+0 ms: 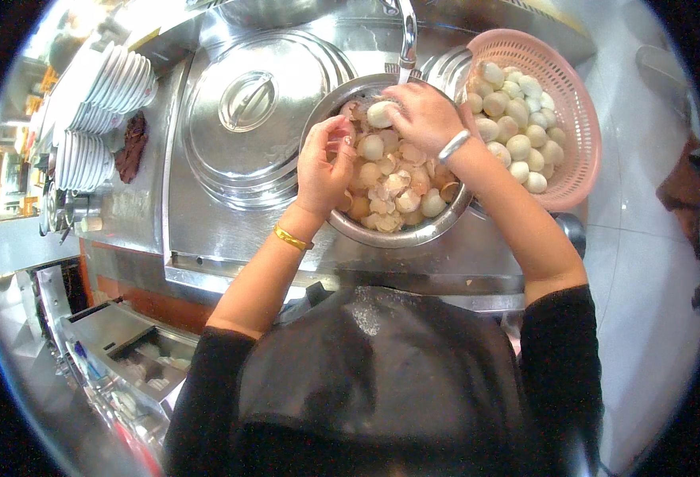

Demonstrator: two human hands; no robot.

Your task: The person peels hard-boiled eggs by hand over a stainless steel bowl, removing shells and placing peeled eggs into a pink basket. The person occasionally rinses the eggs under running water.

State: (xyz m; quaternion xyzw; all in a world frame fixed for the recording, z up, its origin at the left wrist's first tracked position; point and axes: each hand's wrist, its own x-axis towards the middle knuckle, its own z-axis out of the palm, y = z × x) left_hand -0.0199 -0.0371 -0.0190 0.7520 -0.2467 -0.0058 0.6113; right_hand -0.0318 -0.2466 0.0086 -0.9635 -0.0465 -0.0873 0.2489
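My right hand point(424, 113) reaches over a steel bowl point(385, 240) and holds a pale peeled egg point(381, 114) between thumb and fingers. At the bowl's left side is my left hand point(325, 170), its fingers curled and apart from the thumb, with nothing visible in it. Broken eggshells point(394, 185) fill much of the bowl, with several whole eggs among them, such as one point(432, 203) near the right wall. Directly above the right hand, water runs from a chrome faucet point(407, 39). A pink perforated plastic basket point(585, 137) with many pale eggs point(518, 143) stands to the right.
Large round steel lids point(212, 143) lie left of the bowl on the steel counter point(224, 238). Further left are stacked white plates point(84, 161) and a dark brown cloth-like item point(131, 148). An open-topped steel container point(147, 358) sits low at the left.
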